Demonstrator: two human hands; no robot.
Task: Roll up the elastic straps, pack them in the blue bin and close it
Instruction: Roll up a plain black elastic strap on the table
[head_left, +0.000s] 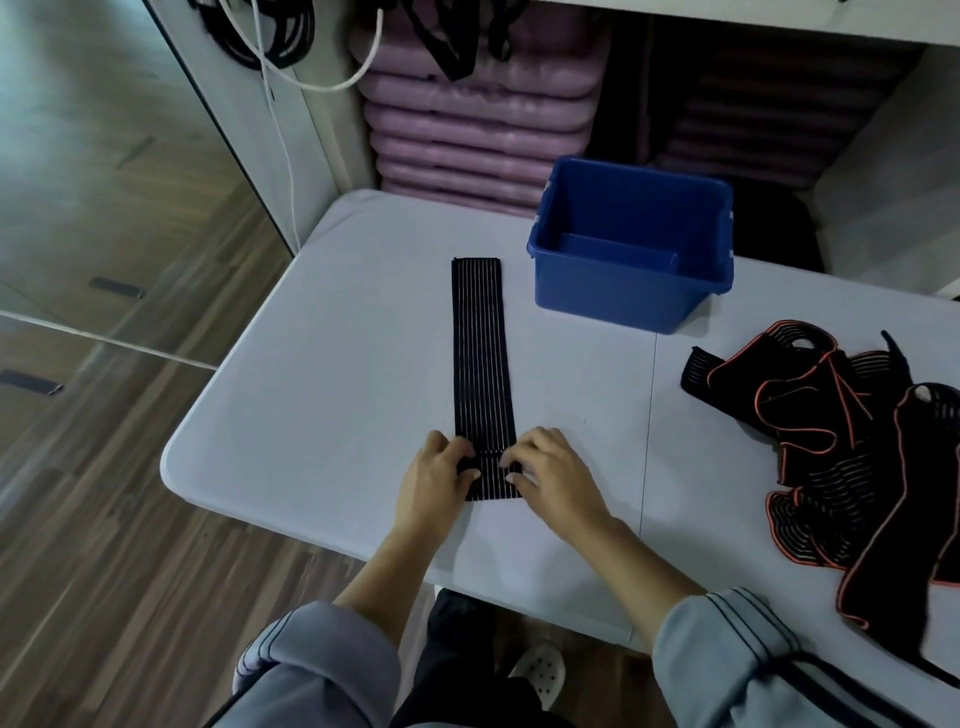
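A black elastic strap (480, 353) with thin white stripes lies flat and straight on the white table (322, 374), running away from me. My left hand (434, 480) pinches its near end from the left side and my right hand (553, 475) pinches it from the right, fingers curled over a small fold there. The blue bin (631, 244) stands open and empty beyond the strap, to the right. A heap of black straps with orange edging (852, 457) lies at the table's right side.
The table's left and near edges drop to a wooden floor (104, 519). Stacked purple mats (467, 119) fill a shelf behind the table. Black cords and a white cable (283, 67) hang at the upper left. No lid for the bin is visible.
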